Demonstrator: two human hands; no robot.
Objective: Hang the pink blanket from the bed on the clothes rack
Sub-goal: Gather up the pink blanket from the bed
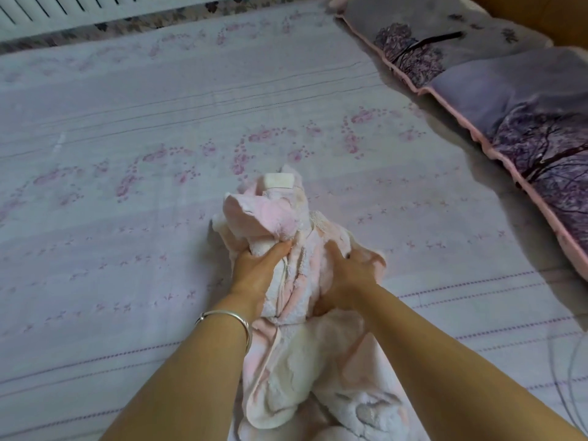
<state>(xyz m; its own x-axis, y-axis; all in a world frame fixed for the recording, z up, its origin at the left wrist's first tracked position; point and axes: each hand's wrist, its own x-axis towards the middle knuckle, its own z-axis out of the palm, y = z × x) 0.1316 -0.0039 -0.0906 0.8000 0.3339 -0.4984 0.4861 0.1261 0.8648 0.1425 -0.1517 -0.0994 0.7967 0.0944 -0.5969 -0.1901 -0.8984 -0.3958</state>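
The pink blanket is a fluffy pink-and-white bundle gathered in the middle of the bed. Its lower part trails toward me between my forearms. My left hand, with a silver bangle on the wrist, grips the left side of the bundle. On the right side my right hand clutches the fabric, its fingers sunk into the folds. No clothes rack is in view.
The bed sheet is pale lilac with pink flower prints. Two purple tree-print pillows with pink trim lie along the right edge. A white slatted panel runs along the far side. Thin cables loop at the right.
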